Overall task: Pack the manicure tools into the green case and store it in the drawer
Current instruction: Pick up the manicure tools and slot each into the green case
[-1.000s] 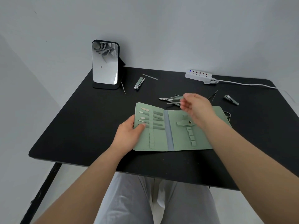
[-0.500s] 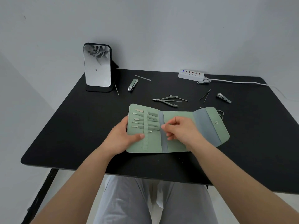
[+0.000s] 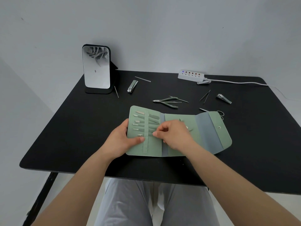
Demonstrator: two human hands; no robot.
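We record one green case (image 3: 210, 132), opened flat near the front edge of the black table (image 3: 65, 128), its long axis running left to right and its snap flap toward the right edge. Its left panel holds a column of slim tools (image 3: 140, 122) under an elastic strip, each lying crosswise with its metal tip toward the left edge. Our left hand (image 3: 121, 141) grips the case's left border, thumb pressed on the panel. Our right hand (image 3: 173, 137) pinches the handle end of the lowest tool at the strip, fingers curled. Loose items behind the case: cuticle nippers (image 3: 166, 102), jaws toward the left edge; tweezers (image 3: 205, 96), angled toward the back; one nail clipper (image 3: 224, 98) toward the right edge; a second nail clipper (image 3: 132, 86) near the back; a thin file (image 3: 142, 79) behind it; a pin-like probe (image 3: 116, 91) beside the standing mirror (image 3: 96, 69) at the back left corner. Scissors (image 3: 220, 113) show partly from under the flap. A power strip (image 3: 190, 75) lies at the back edge with a small clipper (image 3: 204, 82) touching it.
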